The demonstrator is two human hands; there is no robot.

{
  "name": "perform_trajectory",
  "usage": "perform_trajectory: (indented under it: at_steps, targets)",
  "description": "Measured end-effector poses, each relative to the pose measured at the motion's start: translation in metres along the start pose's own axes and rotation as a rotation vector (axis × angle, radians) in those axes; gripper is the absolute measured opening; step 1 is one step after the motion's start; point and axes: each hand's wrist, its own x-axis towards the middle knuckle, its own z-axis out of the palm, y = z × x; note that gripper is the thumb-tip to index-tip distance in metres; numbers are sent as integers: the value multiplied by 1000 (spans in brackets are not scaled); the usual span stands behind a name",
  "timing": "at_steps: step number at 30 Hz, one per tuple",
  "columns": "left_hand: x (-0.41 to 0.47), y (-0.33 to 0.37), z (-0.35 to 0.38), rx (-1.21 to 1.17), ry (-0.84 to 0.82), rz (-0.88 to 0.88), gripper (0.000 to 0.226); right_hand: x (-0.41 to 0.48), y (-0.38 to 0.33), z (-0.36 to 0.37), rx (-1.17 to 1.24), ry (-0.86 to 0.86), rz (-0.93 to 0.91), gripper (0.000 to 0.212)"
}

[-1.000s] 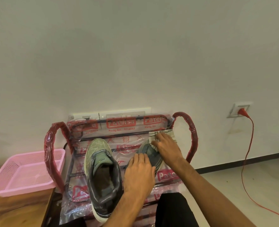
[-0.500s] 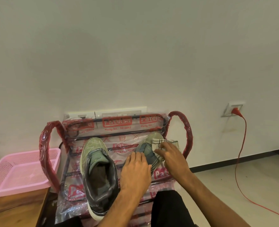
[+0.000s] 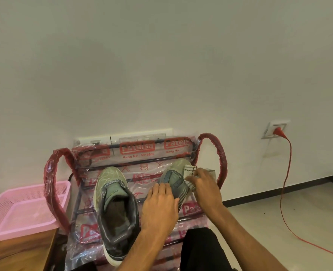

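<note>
Wht wall [image 3: 161,55], tile flr [image 3: 259,222], socket [image 3: 269,131]

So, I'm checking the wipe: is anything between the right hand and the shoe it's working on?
Yes: a white cloth, gripped by the right hand, lies between it and the far-right shoe, against its outer side. The left hand rests directly on that shoe.

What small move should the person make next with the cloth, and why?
Probably draw the cloth along the side of the right shoe toward the heel. The right hand grips the cloth against that shoe's outer side near the toe, while the left hand presses on the shoe and steadies it on the rack.
</note>
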Motion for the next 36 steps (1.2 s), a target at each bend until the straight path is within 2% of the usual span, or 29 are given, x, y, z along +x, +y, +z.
perform_trajectory:
  at_steps: [6,10,13,15,17,21,24,27,32,36]
  targets:
    - [-2,-5,1,-55,32,6,59,27,5,-4,174,172,209,40]
    - [-1,-8,2,-38,7,56,57,33,3,2,155,201,105,43]
    - [-1,-8,4,2,-1,70,52,19,-1,14,76,115,-86,48]
    - [1,-8,4,17,6,76,51,9,4,22,13,87,-141,58]
    - [2,-7,5,5,1,77,54,8,11,26,16,100,-76,63]
    - [1,-9,3,1,-25,60,68,8,-4,26,59,116,-10,49]
    - [1,-10,4,13,-26,49,67,-9,-16,24,68,112,-68,46]
    - [1,-7,4,20,-32,68,65,-18,-8,21,44,74,-95,53]
    - [1,-7,3,21,-34,86,65,10,-3,13,-47,66,-43,43]
    - [-1,-6,4,36,-46,90,66,33,-4,9,70,128,55,34]
